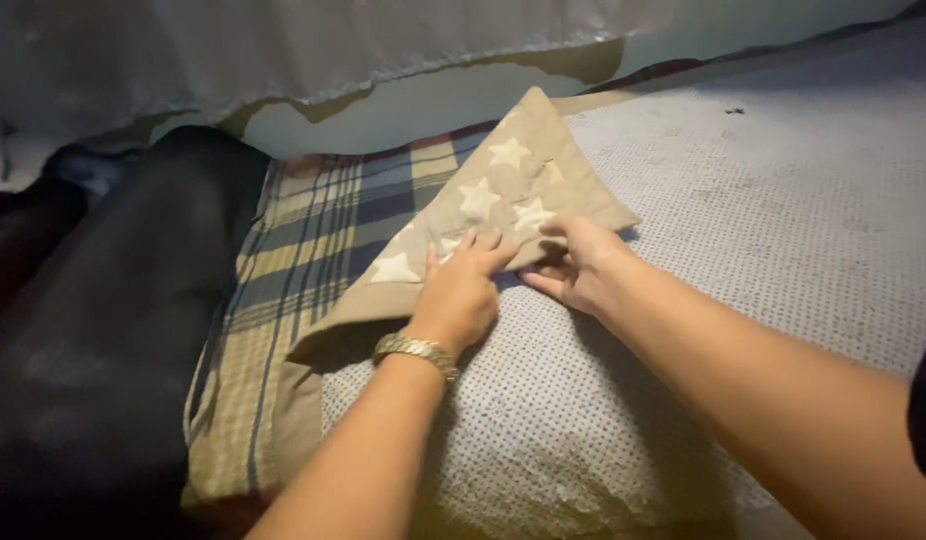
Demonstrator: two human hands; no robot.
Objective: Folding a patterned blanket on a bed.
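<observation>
Head view: two bare arms reach over a bed.
Cloth: a tan cloth (pixel 503 185) with pale stars lies folded into a triangle, its peak pointing away from the person, its lower edge across a speckled grey mattress (pixel 783 200).
Left hand: the left hand (pixel 461 290) rests palm down on the cloth's lower edge, fingers (pixel 483 245) spread flat and pressing, not gripping; a gold watch (pixel 415 350) sits at the wrist.
Right hand: the right hand (pixel 573 265) is just beside the left, touching the same edge; its fingers curl around the fold with the thumb on top, pinching the cloth.
Under the cloth: a plaid sheet (pixel 313 240) in tan and blue runs along the left side of the mattress, partly covered by the triangle.
Left of the bed: a dark bundle (pixel 113 330) lies against the plaid sheet.
Beyond the bed: a pale wall (pixel 403 105) with peeling paint.
</observation>
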